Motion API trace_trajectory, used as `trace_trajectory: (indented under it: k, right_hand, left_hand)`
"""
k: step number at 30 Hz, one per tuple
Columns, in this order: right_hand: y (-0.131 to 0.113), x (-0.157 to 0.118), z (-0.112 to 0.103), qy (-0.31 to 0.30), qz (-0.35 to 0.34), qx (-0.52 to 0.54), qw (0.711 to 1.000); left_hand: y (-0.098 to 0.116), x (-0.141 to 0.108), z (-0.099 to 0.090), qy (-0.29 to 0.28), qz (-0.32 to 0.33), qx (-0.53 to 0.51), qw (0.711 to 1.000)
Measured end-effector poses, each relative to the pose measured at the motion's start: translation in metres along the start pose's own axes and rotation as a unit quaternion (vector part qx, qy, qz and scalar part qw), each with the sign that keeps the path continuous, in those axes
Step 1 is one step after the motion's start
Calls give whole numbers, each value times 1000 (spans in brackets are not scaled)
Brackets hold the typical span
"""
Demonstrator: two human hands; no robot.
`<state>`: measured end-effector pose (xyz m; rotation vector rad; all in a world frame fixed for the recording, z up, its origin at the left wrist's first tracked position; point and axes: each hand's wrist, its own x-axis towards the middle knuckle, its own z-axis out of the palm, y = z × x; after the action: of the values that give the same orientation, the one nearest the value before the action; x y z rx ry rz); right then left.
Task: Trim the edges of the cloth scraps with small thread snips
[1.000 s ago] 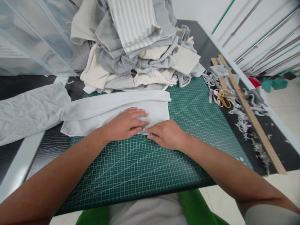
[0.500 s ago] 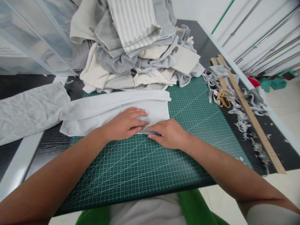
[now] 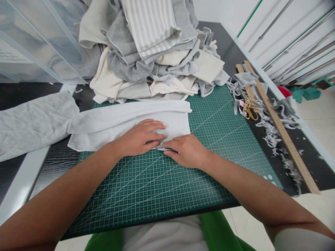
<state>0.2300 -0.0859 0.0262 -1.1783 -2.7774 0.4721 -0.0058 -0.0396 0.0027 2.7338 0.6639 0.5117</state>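
Green cutting mat (image 3: 157,188), pale cloth (image 3: 174,120) laid across it.
Right hand (image 3: 187,150) pinches small metal tool (image 3: 171,149), likely snips, at cloth's near edge; left hand (image 3: 141,137), spread, rests on cloth just beside the tip: a slip could nick skin. Fabric pile (image 3: 149,42) crowds far side; gold scissors (image 3: 248,107), wooden ruler (image 3: 282,130) off right.

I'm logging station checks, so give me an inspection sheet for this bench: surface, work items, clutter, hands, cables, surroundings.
Surface: green mat on a black table.
Work items: pale cloth, mostly on the mat; small tool at its near edge, type unclear.
Clutter: fabric pile behind; scissors, wooden strips and scraps at right.
Hands: left hand spread on the cloth; right hand holding the tool.
Cables: nothing seen.
Surroundings: plastic bin at left; poles at right.
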Motion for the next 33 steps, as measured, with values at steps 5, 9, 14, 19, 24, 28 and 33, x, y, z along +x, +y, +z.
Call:
trace_trajectory:
  k: [5,9,14,19,24,28,33]
  right_hand:
    - [2,-1,-1,-6,-2,2,1000]
    - [2,0,0,-8,-4,-6,1000]
    - [1,1,0,-12,-3,-15,1000]
    - [1,2,0,-17,-3,-14,1000]
    - [1,2,0,-16,-1,-9,1000]
    - [0,3,-1,-24,2,-3,1000]
    - [6,1,-5,-20,-5,12,1000]
  left_hand:
    - [0,1,0,5,7,1,1000]
    - [-1,0,0,1,3,-1,1000]
    - [-1,0,1,-2,0,1,1000]
    - [0,0,1,2,-4,4,1000]
    - [-1,0,1,-5,-6,2,1000]
    - [-1,-1,2,-3,-8,-4,1000]
    - [-3,-3,-4,3,-18,-51,999]
